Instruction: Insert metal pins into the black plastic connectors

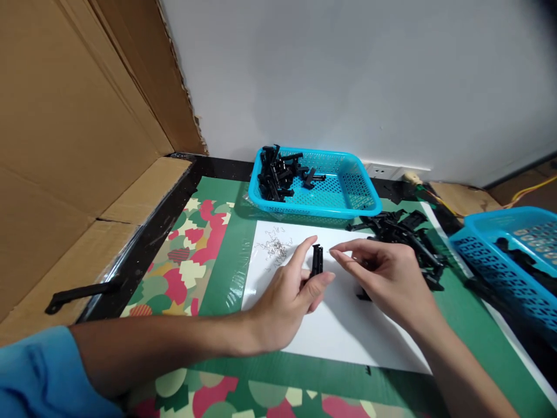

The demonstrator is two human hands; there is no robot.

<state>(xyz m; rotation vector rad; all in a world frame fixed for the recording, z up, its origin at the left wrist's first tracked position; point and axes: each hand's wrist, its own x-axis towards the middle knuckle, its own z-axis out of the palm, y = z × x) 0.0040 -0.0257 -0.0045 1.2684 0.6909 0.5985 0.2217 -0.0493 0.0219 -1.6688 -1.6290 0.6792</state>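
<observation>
Wall (331, 75), one: pale, standing behind the work from where I watch.

Cardboard (65, 116), large brown panels, at the person's left.

Tabletop (221, 167), black, visible along its far edge; over it a green covering (217, 273) with patterned areas in red, cream and gold.

White sheet (348, 342), one, laid on the covering beneath both hands.

Baskets, blue, perforated, two: the far basket (313, 212), just beyond the sheet, black parts massed at its left end; the right basket (483, 267), partly out of view, dark parts inside.

Heap of black parts (404, 232), one, loose, beyond the right hand at the sheet's far right corner.

Hands, two. Left hand (282, 299): grip closed about a black piece. Right hand (389, 278): thumb and forefinger drawn near each other beside that piece, apart from it; whether this grip meets on anything, I cannot tell.

Black piece (317, 258), narrow, roughly upright, held above the sheet, its upper end exposed.

Wire bits (276, 247), fine, silvery, scattered on the sheet left of the piece.

Step in hand, by my judgement: close fingertip work at the piece. The next move appears to call for a steady left hold and precise right fingertips.
</observation>
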